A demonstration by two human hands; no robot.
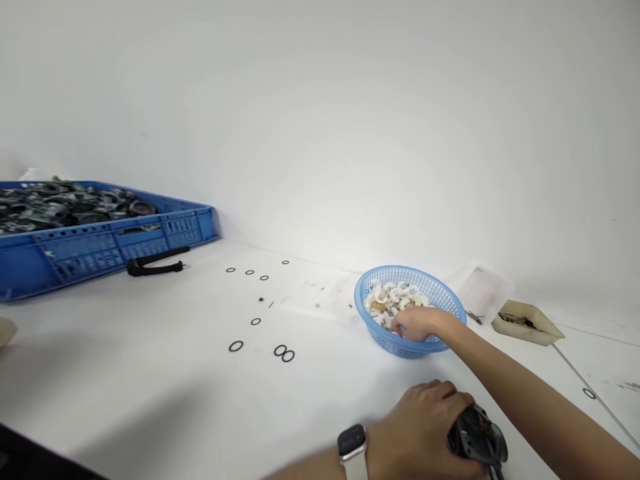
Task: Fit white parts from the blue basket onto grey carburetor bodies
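Left hand (429, 427) curls round dark part (479, 437), right hand (416, 323) among rings (395, 293).

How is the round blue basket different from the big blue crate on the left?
Shape: the basket is round, but the crate has long, straight sides.
Colour: the basket is light blue; the crate is a deeper blue.
Inside: the basket holds mostly white ring-like pieces, while the crate holds dark parts.
Hands: the right hand is in the basket; neither hand touches the crate.
Both have holes in their sides.
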